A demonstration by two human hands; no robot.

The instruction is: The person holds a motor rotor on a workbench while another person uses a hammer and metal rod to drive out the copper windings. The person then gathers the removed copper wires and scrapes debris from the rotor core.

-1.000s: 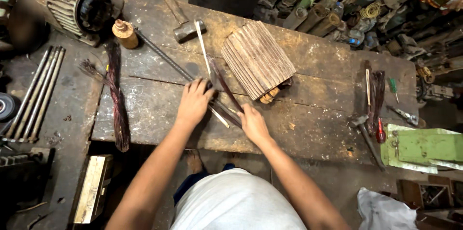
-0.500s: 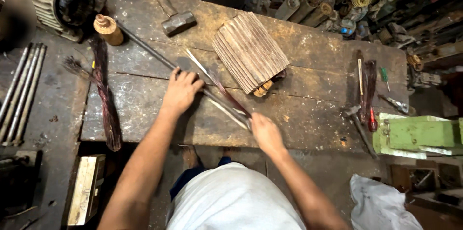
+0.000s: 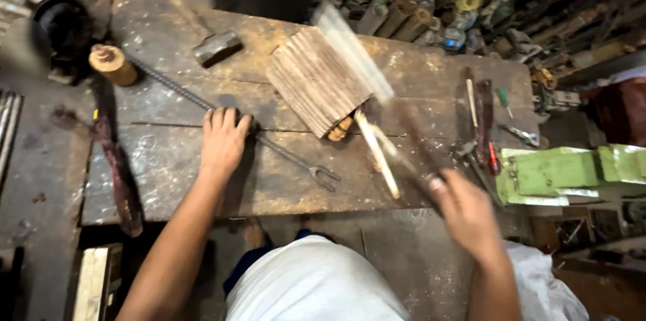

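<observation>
The left hand [image 3: 222, 140] lies flat on the worn wooden table [image 3: 175, 173], fingers together and stretched out, pressing on a long dark rod [image 3: 269, 146] that runs from far left to a forked end near the middle. The right hand [image 3: 464, 212], at the near right edge, has its fingers closed on the near end of a thin flat strip [image 3: 356, 58]; the strip is blurred and slants away over the ribbed wooden block [image 3: 316, 82]. Pale sticks [image 3: 377, 153] lie just beside that block. Farther left rest a sledgehammer [image 3: 215, 45] and a wooden spool [image 3: 113, 64]. A green metal piece [image 3: 558, 173] sits at the right.
</observation>
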